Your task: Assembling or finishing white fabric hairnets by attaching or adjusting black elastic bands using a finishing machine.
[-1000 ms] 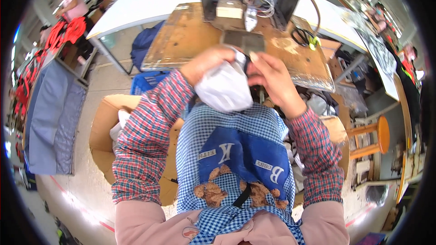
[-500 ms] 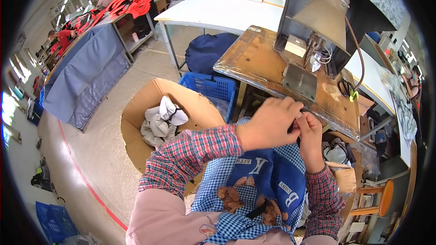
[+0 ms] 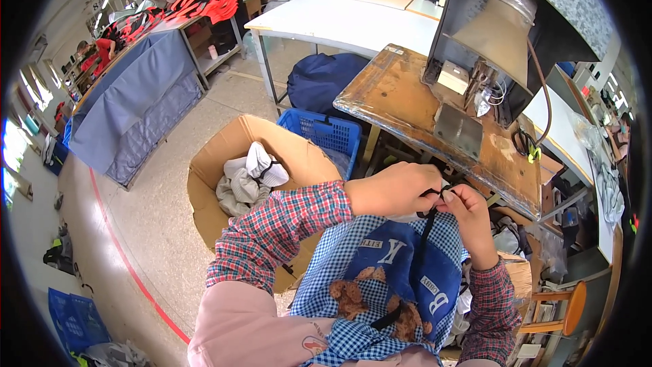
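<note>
A thin black cord [image 3: 426, 231] is stretched and looped between my two hands, with one end hanging over my blue checked apron [image 3: 350, 248]. My left hand [image 3: 397, 189] is closed on it, knuckles up, just in front of the wooden bench. Beside it on the right, my right hand [image 3: 468, 209] pinches the cord between thumb and forefinger. Some pale fabric [image 3: 407, 217] shows below and behind the fingers; whether the cord is joined to it I cannot tell. A second black strip [image 3: 387, 319] lies on the apron's bear print.
A cardboard box [image 3: 216, 156] with grey-white cloth pieces [image 3: 248, 180] stands left, next to a blue crate [image 3: 350, 137]. Ahead is a wooden bench [image 3: 387, 88] with a funnel-shaped hood [image 3: 499, 27]. An orange stool [image 3: 574, 307] stands right. Several people work at the far left.
Both hands have come slightly lower, away from the bench edge. The black cord and pale fabric now show between them, and the view has shifted a little.
</note>
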`<state>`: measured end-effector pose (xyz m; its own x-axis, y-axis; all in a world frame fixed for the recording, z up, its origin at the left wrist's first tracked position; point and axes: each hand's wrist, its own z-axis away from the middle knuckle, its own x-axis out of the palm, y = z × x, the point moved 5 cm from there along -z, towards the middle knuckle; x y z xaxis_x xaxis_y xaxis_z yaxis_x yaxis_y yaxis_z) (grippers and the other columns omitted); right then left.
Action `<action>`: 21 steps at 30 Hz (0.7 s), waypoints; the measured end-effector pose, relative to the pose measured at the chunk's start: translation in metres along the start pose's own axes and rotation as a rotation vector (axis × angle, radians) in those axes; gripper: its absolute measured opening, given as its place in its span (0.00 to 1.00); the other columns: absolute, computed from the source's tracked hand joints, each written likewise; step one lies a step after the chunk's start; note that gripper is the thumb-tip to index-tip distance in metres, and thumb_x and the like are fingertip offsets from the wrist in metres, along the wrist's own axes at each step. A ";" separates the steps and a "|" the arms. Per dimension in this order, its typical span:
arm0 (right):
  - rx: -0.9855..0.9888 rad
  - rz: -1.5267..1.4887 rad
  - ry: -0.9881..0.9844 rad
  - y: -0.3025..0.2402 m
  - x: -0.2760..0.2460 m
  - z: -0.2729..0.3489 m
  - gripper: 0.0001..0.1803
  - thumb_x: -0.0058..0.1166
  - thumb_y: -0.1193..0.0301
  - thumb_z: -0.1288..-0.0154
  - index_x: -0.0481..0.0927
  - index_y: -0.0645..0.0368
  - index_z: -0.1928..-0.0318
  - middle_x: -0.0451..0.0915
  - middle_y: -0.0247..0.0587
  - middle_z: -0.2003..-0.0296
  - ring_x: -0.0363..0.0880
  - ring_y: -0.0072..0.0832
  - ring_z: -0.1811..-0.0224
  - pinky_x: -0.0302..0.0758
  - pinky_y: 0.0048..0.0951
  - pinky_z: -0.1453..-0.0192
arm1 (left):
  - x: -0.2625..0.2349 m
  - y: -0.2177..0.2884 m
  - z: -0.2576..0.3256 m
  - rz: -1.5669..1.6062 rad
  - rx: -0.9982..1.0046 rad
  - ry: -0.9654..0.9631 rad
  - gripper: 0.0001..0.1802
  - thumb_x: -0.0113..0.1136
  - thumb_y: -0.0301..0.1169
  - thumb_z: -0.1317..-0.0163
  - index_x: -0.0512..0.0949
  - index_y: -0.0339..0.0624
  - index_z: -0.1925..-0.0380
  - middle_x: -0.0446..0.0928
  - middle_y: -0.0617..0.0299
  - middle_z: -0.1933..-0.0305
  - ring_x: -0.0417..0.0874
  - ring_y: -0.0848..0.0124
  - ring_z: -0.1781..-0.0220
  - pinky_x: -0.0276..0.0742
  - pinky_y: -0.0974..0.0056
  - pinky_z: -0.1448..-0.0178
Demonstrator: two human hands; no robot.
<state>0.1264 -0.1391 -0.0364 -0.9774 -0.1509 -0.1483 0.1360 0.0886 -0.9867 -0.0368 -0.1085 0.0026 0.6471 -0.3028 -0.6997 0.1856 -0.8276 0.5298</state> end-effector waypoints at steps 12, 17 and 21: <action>0.129 0.083 -0.091 0.008 -0.009 0.012 0.08 0.49 0.70 0.28 0.76 0.63 0.60 0.81 0.35 0.71 0.80 0.19 0.69 0.78 0.20 0.67 | 0.016 -0.011 -0.005 0.247 -0.077 -0.280 0.09 0.54 0.33 0.38 0.77 0.38 0.65 0.78 0.54 0.67 0.77 0.65 0.69 0.73 0.61 0.64; 0.007 -0.037 0.040 0.002 -0.024 -0.015 0.10 0.45 0.67 0.26 0.74 0.61 0.58 0.78 0.35 0.70 0.78 0.20 0.70 0.78 0.21 0.68 | 0.001 -0.030 -0.037 0.103 -0.115 -0.118 0.14 0.54 0.38 0.38 0.81 0.42 0.62 0.80 0.51 0.64 0.80 0.53 0.59 0.76 0.56 0.54; -0.024 -0.151 0.118 0.004 -0.039 -0.037 0.10 0.45 0.67 0.26 0.74 0.61 0.58 0.78 0.34 0.70 0.78 0.19 0.70 0.78 0.20 0.68 | 0.005 -0.052 -0.062 0.255 -0.177 -0.077 0.13 0.55 0.35 0.36 0.79 0.36 0.62 0.80 0.55 0.69 0.80 0.65 0.66 0.74 0.63 0.59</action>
<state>0.1594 -0.0960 -0.0323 -0.9988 -0.0476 0.0118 -0.0164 0.0977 -0.9951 0.0026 -0.0380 0.0017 0.6325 -0.5307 -0.5642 0.1547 -0.6272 0.7633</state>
